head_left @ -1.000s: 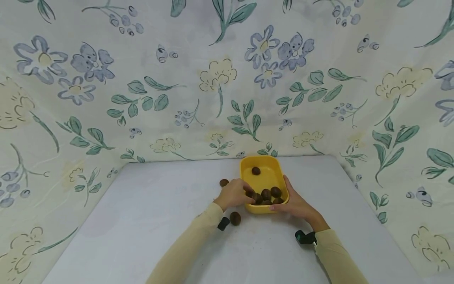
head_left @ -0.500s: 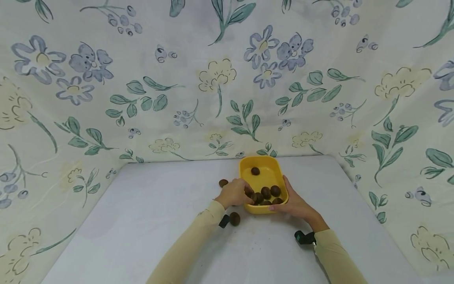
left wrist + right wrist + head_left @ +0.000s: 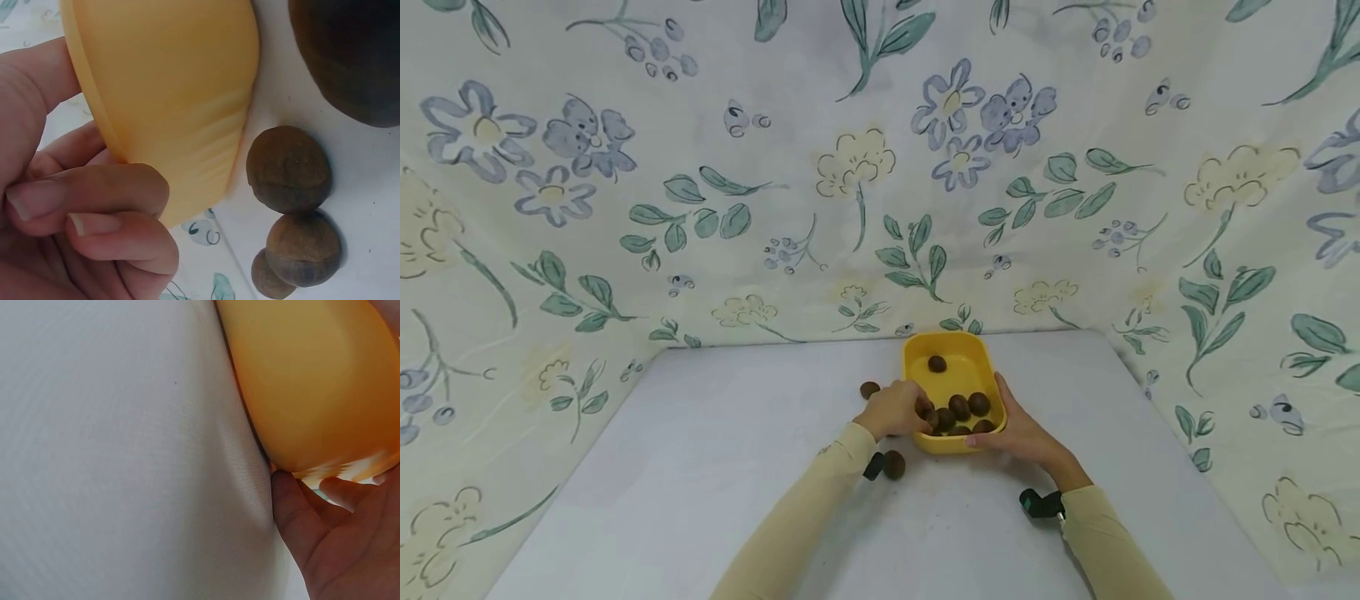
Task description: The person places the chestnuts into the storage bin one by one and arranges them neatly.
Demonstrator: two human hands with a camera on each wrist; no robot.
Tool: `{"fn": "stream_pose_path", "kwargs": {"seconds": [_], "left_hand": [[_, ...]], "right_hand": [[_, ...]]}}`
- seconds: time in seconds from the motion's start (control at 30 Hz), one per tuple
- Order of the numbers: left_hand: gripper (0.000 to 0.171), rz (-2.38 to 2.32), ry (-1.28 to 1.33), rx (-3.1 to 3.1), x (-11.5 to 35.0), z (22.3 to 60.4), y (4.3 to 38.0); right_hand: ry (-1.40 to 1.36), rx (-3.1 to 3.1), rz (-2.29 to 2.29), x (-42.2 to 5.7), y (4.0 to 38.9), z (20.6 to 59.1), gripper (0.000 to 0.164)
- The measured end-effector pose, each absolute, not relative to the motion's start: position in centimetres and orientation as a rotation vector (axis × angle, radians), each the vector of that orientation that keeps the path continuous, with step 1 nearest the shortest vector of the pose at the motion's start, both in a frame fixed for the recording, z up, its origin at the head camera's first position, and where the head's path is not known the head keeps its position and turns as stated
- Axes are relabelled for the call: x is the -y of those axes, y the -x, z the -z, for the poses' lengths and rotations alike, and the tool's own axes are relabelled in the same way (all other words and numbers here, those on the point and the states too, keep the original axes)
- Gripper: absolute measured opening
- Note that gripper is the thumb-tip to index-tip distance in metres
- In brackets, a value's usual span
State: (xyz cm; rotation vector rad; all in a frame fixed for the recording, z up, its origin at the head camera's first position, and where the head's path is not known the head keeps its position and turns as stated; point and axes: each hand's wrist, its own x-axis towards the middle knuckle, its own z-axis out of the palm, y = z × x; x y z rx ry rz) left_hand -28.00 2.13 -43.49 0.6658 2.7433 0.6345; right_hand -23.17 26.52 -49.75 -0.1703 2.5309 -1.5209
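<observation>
A yellow box stands on the white table, with several round brown balls gathered at its near end and one brown ball farther back. My left hand reaches over the box's left rim, its thumb and index finger around a ball at the near left corner; the rim hides those fingertips in the left wrist view. The other fingers curl outside the wall. At the near right corner my right hand grips the box, thumb along the front and fingers against the right side.
On the table, a loose brown ball lies by the left wrist and another ball beyond the left hand. In the left wrist view several balls sit beside the box. A floral cloth hangs behind the table.
</observation>
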Motion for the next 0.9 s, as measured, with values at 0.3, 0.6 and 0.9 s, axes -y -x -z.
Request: {"fn": "stream_pose_path", "kwargs": {"seconds": [0.3,0.6,0.9], "left_hand": [[0.023,-0.546,-0.626,-2.765,-2.6,43.6,28.3],[0.031,-0.568,-0.578,-2.737,-3.0,43.0,28.3],[0.041,-0.682,-0.704,-2.716,-2.0,44.0,28.3]], "right_hand": [[0.196,-2.540,1.530,-26.5,23.2,49.8,0.137],[0.167,-2.564,1.482,-26.5,23.2,49.4,0.139],[0.135,-2.559,1.453,-26.3,23.2,49.6,0.139]]}}
